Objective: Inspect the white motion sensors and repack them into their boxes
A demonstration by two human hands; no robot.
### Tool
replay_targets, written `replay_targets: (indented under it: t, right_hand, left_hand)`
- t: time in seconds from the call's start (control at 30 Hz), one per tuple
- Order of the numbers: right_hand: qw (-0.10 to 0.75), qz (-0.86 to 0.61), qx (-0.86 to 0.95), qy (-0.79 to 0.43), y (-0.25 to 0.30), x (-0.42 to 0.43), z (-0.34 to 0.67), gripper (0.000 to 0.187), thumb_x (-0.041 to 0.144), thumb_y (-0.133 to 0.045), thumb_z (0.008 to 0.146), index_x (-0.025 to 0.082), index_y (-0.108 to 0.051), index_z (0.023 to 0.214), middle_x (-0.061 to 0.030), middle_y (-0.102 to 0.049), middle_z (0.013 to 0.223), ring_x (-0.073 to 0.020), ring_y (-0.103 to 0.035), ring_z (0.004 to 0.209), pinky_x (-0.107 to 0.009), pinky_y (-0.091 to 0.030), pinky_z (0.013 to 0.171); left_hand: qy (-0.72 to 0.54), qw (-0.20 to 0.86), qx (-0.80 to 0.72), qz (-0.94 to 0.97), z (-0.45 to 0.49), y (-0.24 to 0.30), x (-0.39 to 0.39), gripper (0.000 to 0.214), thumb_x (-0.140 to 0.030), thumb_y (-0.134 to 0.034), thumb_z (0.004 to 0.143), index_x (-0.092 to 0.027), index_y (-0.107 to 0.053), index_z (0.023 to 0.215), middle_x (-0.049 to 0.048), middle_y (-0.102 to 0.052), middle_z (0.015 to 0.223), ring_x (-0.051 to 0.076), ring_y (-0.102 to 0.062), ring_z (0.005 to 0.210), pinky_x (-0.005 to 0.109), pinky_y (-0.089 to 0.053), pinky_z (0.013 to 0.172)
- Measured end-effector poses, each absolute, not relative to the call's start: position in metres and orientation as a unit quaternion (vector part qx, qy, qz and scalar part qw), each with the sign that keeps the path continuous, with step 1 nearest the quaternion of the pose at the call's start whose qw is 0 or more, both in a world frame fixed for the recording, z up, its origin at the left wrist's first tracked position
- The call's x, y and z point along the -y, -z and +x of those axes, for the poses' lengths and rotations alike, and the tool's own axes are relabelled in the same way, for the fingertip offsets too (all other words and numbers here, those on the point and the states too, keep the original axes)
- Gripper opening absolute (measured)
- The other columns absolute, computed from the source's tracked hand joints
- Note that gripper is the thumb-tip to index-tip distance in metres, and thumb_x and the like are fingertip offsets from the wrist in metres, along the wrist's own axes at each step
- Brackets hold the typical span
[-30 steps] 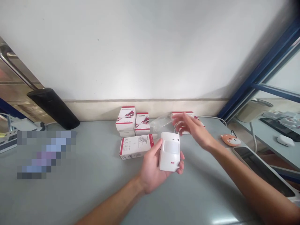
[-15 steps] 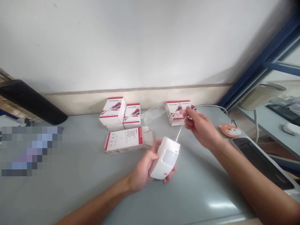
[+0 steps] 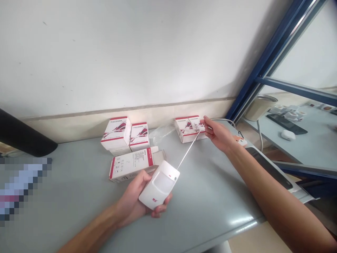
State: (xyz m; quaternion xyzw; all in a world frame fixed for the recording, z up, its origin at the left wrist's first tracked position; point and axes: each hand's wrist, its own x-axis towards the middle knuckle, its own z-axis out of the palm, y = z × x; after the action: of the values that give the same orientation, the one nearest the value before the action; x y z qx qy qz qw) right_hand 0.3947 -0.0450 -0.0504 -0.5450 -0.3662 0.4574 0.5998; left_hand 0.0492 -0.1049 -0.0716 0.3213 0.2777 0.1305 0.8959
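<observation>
My left hand (image 3: 137, 191) is wrapped round a white motion detector (image 3: 159, 186), its lens window and small red logo facing up. A thin white cord (image 3: 187, 151) runs taut from the detector's top end up to my right hand (image 3: 213, 130). The right fingers are pinched at the cord's far end, where a small whitish piece (image 3: 196, 125) shows; its shape is hard to make out. Just behind the detector lies an opened box (image 3: 131, 163) marked DETECTOR, its flap end towards my left hand. Two white and red boxes (image 3: 181, 130) stand behind the right fingers.
Two more white and red boxes (image 3: 116, 131) stand by the wall, with a clear plastic bag (image 3: 164, 133) beside them. On the right of the grey table (image 3: 205, 196) lie an orange animal-face pouch (image 3: 240, 141) and a dark-screened device (image 3: 268, 168). A black cylinder (image 3: 26, 133) leans at left.
My hands have moved farther apart, and a longer stretch of cord shows between them. The detector has shifted left and turned its front more upward. The camera view has swung right.
</observation>
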Motion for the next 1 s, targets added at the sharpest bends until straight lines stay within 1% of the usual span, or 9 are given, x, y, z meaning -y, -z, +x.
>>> replay_targets:
  t: [0.13, 0.23, 0.4, 0.6, 0.73, 0.83, 0.9, 0.93, 1.0]
  right_hand:
    - [0.617, -0.544, 0.363, -0.439, 0.053, 0.041, 0.408, 0.049, 0.066, -0.090, 0.072, 0.020, -0.076, 0.085, 0.0064, -0.041, 0.066, -0.0079, -0.030, 0.052, -0.025, -0.036, 0.046]
    - [0.632, -0.544, 0.359, -0.420, 0.051, 0.041, 0.417, 0.051, 0.064, -0.093, 0.069, 0.019, -0.075, 0.084, 0.0077, -0.037, 0.065, -0.0073, -0.027, 0.052, -0.024, -0.033, 0.045]
    - [0.643, -0.546, 0.365, -0.393, 0.049, 0.042, 0.419, 0.052, 0.067, -0.091, 0.070, 0.019, -0.076, 0.083, 0.0081, -0.033, 0.063, -0.0092, -0.022, 0.053, -0.027, -0.029, 0.044]
    - [0.637, -0.584, 0.371, -0.341, 0.050, 0.041, 0.425, 0.052, 0.070, -0.090, 0.071, 0.020, -0.073, 0.075, 0.0081, -0.030, 0.058, -0.0103, -0.024, 0.052, -0.029, -0.033, 0.046]
    - [0.650, -0.600, 0.362, -0.296, 0.048, 0.040, 0.428, 0.054, 0.071, -0.088, 0.072, 0.022, -0.065, 0.067, 0.0089, -0.029, 0.053, -0.0099, -0.026, 0.049, -0.030, -0.034, 0.045]
    - [0.700, -0.549, 0.332, -0.313, 0.044, 0.039, 0.433, 0.056, 0.069, -0.090, 0.071, 0.022, -0.062, 0.064, 0.0070, -0.038, 0.056, -0.0084, -0.030, 0.048, -0.027, -0.036, 0.043]
    - [0.723, -0.503, 0.321, -0.348, 0.040, 0.041, 0.435, 0.053, 0.068, -0.091, 0.070, 0.022, -0.066, 0.069, 0.0042, -0.050, 0.064, -0.0079, -0.035, 0.051, -0.024, -0.040, 0.044]
    - [0.717, -0.489, 0.325, -0.375, 0.038, 0.042, 0.434, 0.051, 0.068, -0.091, 0.071, 0.021, -0.071, 0.075, 0.0025, -0.056, 0.069, -0.0081, -0.039, 0.053, -0.023, -0.042, 0.046]
    - [0.668, -0.481, 0.349, -0.447, 0.035, 0.047, 0.428, 0.052, 0.069, -0.088, 0.075, 0.021, -0.078, 0.091, -0.0002, -0.061, 0.078, -0.0090, -0.043, 0.057, -0.023, -0.046, 0.048]
  left_hand:
    - [-0.115, 0.903, -0.269, 0.314, 0.044, 0.073, 0.101, 0.041, -0.048, -0.042, 0.092, -0.015, -0.061, 0.107, 0.0110, -0.066, 0.084, 0.018, -0.050, 0.061, 0.032, -0.033, 0.060]
    - [-0.104, 0.910, -0.261, 0.305, 0.044, 0.072, 0.099, 0.044, -0.050, -0.042, 0.090, -0.015, -0.063, 0.106, 0.0106, -0.066, 0.082, 0.018, -0.050, 0.060, 0.030, -0.032, 0.058]
    - [-0.102, 0.922, -0.259, 0.269, 0.045, 0.074, 0.100, 0.046, -0.051, -0.043, 0.088, -0.014, -0.064, 0.104, 0.0108, -0.065, 0.080, 0.017, -0.049, 0.057, 0.029, -0.029, 0.057]
    - [-0.092, 0.934, -0.232, 0.254, 0.047, 0.081, 0.103, 0.050, -0.055, -0.045, 0.085, -0.012, -0.064, 0.102, 0.0125, -0.063, 0.081, 0.017, -0.050, 0.056, 0.030, -0.029, 0.056]
    - [-0.095, 0.943, -0.204, 0.246, 0.048, 0.084, 0.107, 0.050, -0.053, -0.048, 0.082, -0.012, -0.064, 0.104, 0.0140, -0.063, 0.083, 0.018, -0.051, 0.057, 0.030, -0.029, 0.056]
    - [-0.096, 0.947, -0.192, 0.241, 0.049, 0.085, 0.111, 0.049, -0.052, -0.049, 0.081, -0.011, -0.064, 0.105, 0.0148, -0.064, 0.084, 0.019, -0.052, 0.057, 0.030, -0.029, 0.056]
    - [-0.106, 0.947, -0.187, 0.238, 0.051, 0.084, 0.113, 0.050, -0.052, -0.048, 0.081, -0.011, -0.064, 0.103, 0.0149, -0.064, 0.085, 0.018, -0.052, 0.057, 0.030, -0.030, 0.056]
    - [-0.111, 0.947, -0.185, 0.239, 0.051, 0.084, 0.114, 0.050, -0.053, -0.047, 0.081, -0.010, -0.065, 0.101, 0.0149, -0.064, 0.085, 0.018, -0.053, 0.058, 0.030, -0.030, 0.056]
    - [-0.122, 0.945, -0.185, 0.241, 0.051, 0.085, 0.116, 0.051, -0.053, -0.046, 0.081, -0.009, -0.065, 0.099, 0.0150, -0.064, 0.087, 0.018, -0.053, 0.058, 0.030, -0.030, 0.055]
